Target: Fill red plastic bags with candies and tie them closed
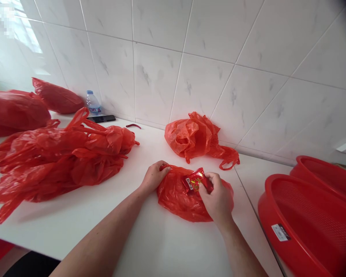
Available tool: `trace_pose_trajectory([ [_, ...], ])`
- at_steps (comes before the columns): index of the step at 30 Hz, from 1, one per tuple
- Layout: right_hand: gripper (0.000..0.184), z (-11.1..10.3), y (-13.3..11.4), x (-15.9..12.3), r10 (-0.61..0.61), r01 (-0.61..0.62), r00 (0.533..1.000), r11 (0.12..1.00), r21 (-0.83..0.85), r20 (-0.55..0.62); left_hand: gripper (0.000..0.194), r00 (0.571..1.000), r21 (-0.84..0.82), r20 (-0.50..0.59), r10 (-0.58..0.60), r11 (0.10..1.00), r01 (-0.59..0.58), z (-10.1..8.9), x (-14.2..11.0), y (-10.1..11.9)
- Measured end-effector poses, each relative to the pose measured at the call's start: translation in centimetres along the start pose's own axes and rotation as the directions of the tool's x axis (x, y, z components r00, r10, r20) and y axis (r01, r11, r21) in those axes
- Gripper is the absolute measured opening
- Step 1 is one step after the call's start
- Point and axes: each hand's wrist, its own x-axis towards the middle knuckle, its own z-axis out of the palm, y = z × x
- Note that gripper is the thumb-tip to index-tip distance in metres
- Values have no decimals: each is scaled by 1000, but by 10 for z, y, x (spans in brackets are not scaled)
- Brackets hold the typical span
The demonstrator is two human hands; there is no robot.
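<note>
A small red plastic bag point(178, 198) lies on the white counter point(150, 238) in front of me. My left hand point(155, 176) is closed on the bag's upper left edge, pinching the plastic. My right hand point(217, 200) rests over the bag's right side with its fingers curled round a small shiny red packet point(194, 181) that has yellow and white print. The packet sits at the bag's top, partly covered by my fingers.
A crumpled red bag point(194, 136) lies against the tiled wall behind. A heap of filled red bags point(60, 161) covers the counter's left. A water bottle point(92, 103), a black phone point(101, 118) and a red chilli point(133, 125) sit near the wall. Two red basins point(311, 223) stand at right.
</note>
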Motion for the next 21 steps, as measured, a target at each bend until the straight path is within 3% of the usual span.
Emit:
trace_pose_trajectory([
  [6,27,24,-6,-11,-316,318,948,945,-76,39,20,1000,0,12,2,1000,-2,-1,-1,0],
  [9,22,34,-12,-18,-383,401,904,914,-61,190,19,1000,1,0,29,1000,-29,-1,-1,1],
  [14,40,36,-23,-28,-402,423,848,906,17,345,18,998,2,-18,63,998,-63,0,0,0],
  [17,27,36,-20,-25,-396,402,863,914,50,312,19,997,-8,-14,74,997,-74,0,1,-1],
  [21,27,33,0,-6,-296,308,945,948,-76,137,20,998,7,-13,56,998,-55,1,1,-2],
])
